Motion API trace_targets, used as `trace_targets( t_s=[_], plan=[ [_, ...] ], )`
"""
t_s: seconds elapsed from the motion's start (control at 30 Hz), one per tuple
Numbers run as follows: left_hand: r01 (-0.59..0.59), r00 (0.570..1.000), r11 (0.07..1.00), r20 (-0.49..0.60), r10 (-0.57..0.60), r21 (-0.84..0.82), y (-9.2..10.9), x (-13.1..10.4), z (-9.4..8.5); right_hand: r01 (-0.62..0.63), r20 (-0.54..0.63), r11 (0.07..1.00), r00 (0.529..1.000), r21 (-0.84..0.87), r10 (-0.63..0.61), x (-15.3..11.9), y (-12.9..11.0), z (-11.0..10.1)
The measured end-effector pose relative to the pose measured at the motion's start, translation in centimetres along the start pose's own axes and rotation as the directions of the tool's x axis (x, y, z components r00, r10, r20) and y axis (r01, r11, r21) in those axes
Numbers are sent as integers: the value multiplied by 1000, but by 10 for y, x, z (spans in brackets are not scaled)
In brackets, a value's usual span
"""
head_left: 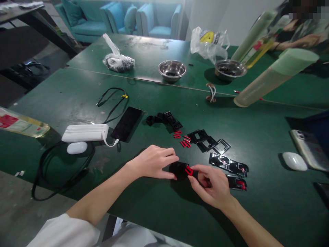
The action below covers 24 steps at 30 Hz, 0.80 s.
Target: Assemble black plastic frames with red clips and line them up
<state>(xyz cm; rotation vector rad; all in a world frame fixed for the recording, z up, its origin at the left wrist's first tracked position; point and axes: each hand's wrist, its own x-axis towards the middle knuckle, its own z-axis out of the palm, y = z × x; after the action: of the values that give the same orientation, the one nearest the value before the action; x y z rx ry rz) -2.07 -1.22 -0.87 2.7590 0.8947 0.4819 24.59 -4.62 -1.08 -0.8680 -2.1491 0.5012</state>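
Between my two hands a black plastic part (178,168) sits at the table's near side. My left hand (156,162) grips its left end with thumb and fingers. Pinched in my right hand (212,183) is a small red plastic clip (189,170), held at the black part's right end; whether it is seated there I cannot tell. Loose red clips (185,141) lie a little farther off. Flat black frames (205,140) are spread beside them. Black pieces with red clips on them (228,164) lie just beyond my right hand, partly hidden by it.
Several black blocks (168,120) lie behind the red clips. To the left are a phone (128,123), a white power bank (85,132) and cables. Metal bowls (172,70), a tall bottle (275,79) and plastic bags stand farther back. Another person's arm (303,41) rests at the far right.
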Motion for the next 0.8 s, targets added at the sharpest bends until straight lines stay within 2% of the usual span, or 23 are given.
trace_targets(
  t_s=[0.23,0.8],
  plan=[
    [30,997,999,70,-31,20,0,1,-3,8,8,1000,1000,-16,-8,0,0,-1],
    [46,997,999,61,-47,30,1,1,-1,18,28,1000,999,-22,-17,3,-1,0]
  ],
)
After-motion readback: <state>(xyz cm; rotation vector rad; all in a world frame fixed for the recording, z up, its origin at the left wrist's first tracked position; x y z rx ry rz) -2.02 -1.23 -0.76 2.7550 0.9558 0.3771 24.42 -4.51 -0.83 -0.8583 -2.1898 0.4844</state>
